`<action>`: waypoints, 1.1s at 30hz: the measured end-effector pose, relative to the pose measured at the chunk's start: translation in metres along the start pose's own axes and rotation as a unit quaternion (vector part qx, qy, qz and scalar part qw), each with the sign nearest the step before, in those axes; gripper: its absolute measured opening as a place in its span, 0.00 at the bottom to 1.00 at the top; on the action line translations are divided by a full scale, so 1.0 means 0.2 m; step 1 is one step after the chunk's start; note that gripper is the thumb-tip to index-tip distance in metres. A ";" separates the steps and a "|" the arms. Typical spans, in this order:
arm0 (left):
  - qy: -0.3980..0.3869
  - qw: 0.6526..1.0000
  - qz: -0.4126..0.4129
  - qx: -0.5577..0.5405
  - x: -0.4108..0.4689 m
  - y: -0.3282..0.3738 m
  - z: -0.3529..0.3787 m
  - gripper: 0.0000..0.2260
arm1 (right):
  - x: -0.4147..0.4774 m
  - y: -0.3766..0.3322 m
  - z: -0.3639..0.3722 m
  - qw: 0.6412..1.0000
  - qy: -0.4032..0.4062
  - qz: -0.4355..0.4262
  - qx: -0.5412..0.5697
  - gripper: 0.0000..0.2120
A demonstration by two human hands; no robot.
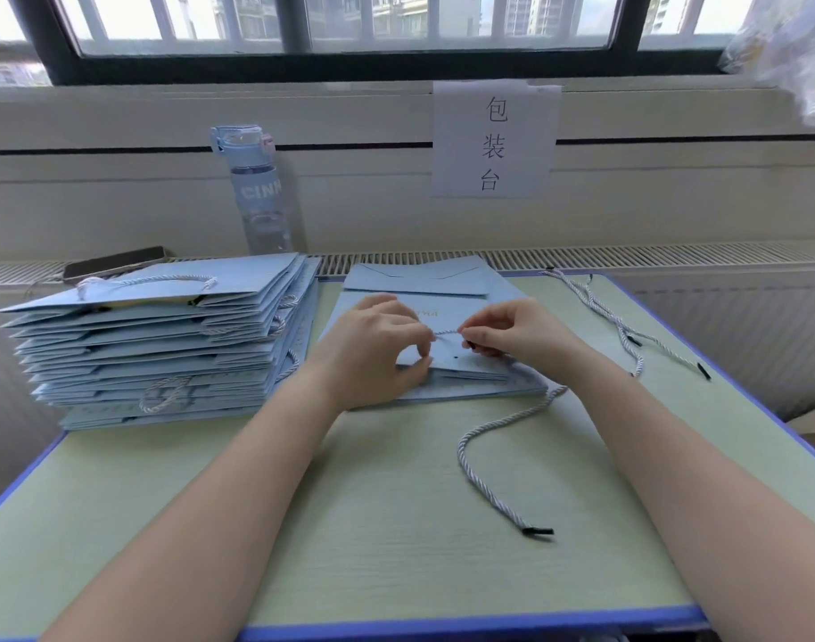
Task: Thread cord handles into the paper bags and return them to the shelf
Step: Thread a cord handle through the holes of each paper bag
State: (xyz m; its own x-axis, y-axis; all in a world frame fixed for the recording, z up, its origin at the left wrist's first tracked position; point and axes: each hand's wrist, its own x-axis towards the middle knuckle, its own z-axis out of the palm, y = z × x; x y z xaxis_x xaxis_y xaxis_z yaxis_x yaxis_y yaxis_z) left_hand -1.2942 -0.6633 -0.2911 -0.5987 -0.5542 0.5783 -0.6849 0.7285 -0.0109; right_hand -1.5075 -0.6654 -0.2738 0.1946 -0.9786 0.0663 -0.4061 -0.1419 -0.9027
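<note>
Head view shows flat pale-blue paper bag [461,363] (twisted cord [461,449], black-tipped).

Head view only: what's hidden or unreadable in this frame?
- Head view: cord path beyond the left hand, hidden under its fingers and the paper bag.
- Bag print: partly covered by left hand.
- Bottle label: wraps out of sight after CINN.
- Shelf: outside the frame.
</note>
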 end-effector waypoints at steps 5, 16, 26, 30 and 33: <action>-0.112 0.989 -0.088 -0.049 0.00 0.01 0.06 0.20 | 0.00 0.00 0.02 0.999 -0.025 -0.027 -0.014 0.05; -0.113 0.969 -0.181 -0.128 -0.01 -0.03 0.08 0.18 | 0.01 0.01 0.07 0.991 0.014 -0.097 -0.091 0.08; -0.117 0.974 -0.162 -0.105 -0.01 -0.01 0.06 0.18 | 0.01 0.02 0.15 0.983 0.062 -0.128 -0.117 0.05; -0.123 0.975 -0.162 -0.094 -0.01 -0.01 0.06 0.18 | 0.01 0.03 0.15 0.979 0.080 -0.128 -0.139 0.04; -0.127 0.974 -0.164 -0.094 -0.01 -0.01 0.06 0.18 | 0.01 0.03 0.16 0.975 0.093 -0.132 -0.153 0.04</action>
State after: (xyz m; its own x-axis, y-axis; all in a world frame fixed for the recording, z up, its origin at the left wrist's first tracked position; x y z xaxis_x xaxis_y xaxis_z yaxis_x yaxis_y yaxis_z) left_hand -1.2974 -0.6687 -0.3019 -0.4598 -0.8344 0.3039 -0.7835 0.5423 0.3034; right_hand -1.4809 -0.6636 -0.2922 0.1746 -0.9082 0.3804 -0.6167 -0.4020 -0.6767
